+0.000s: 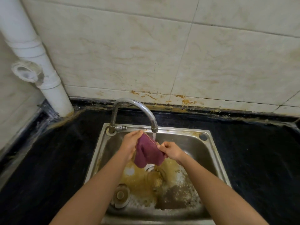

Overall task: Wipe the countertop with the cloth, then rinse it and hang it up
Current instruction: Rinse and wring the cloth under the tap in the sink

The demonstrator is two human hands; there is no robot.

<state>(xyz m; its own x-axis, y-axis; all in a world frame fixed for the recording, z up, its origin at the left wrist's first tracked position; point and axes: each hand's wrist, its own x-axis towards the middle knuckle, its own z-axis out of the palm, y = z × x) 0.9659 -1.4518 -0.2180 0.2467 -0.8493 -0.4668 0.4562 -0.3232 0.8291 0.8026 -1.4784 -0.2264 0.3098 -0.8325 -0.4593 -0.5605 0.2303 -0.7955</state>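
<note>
I find the task at its rinse stage. The cloth, dark red, hangs over the sink just below the spout of the tap. The left hand grips its upper edge near the spout and the right hand pinches the opposite edge, so each is clamped on the fabric and neither is free. A pale stream appears to fall from the spout onto the cloth, though I cannot confirm the flow. I judge the wiping finished or set aside: the black desk looks dull and dark, with brown residue along its back seam. Remaining: complete the rinse, wring, hang up; no hook or rail is in view. The sink floor carries yellow-brown sludge around the drain, and a loose strainer lies near the front. The wall tiles are stained; a white pipe descends into the left corner.
</note>
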